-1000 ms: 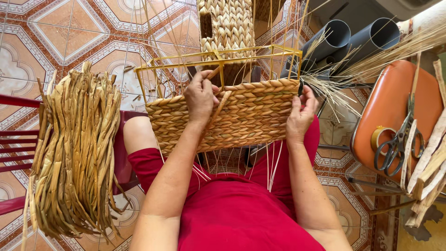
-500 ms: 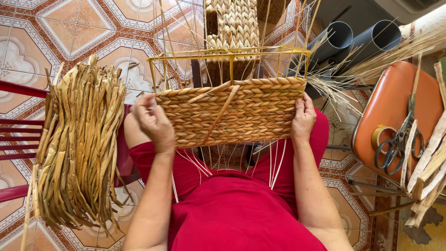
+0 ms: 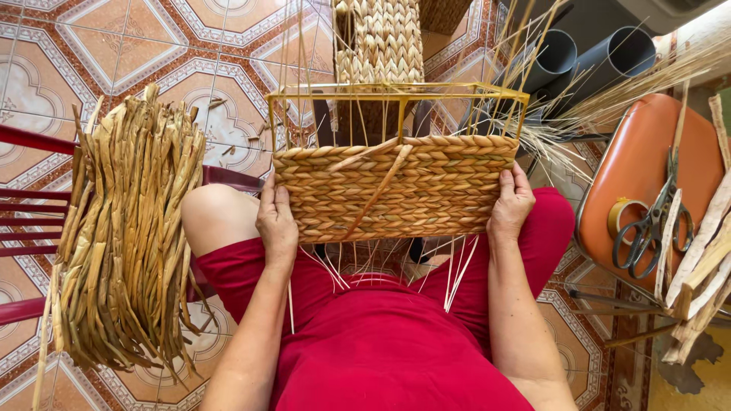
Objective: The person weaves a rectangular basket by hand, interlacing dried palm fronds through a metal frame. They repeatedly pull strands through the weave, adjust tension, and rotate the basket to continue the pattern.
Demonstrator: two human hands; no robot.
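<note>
A person in red clothing holds a half-woven rectangular basket of tan braided straw [image 3: 396,186] upright on the lap, with one hand at each end. The left hand [image 3: 277,221] clasps the left edge of the woven wall, fingers wrapped round the corner; the right hand [image 3: 510,204] grips the right edge the same way, thumb on the front face. Between the hands, a loose flat straw strand [image 3: 378,186] lies slanted across the weave. Above the hands, the yellow metal wire frame [image 3: 396,91] of the basket stands bare, with thin upright stakes rising from it. Below them, pale thin strands hang from the basket's bottom over the red cloth. To the left of the left hand, a thick bundle of dried flat straw [image 3: 126,243] lies over a dark red chair [image 3: 30,205]. To the right of the right hand, an orange stool seat [image 3: 636,164] carries grey metal scissors [image 3: 651,224] and a roll of tape [image 3: 623,217]. Beyond the hands stands a finished woven basket [image 3: 379,42] on the patterned tile floor [image 3: 99,53].
</note>
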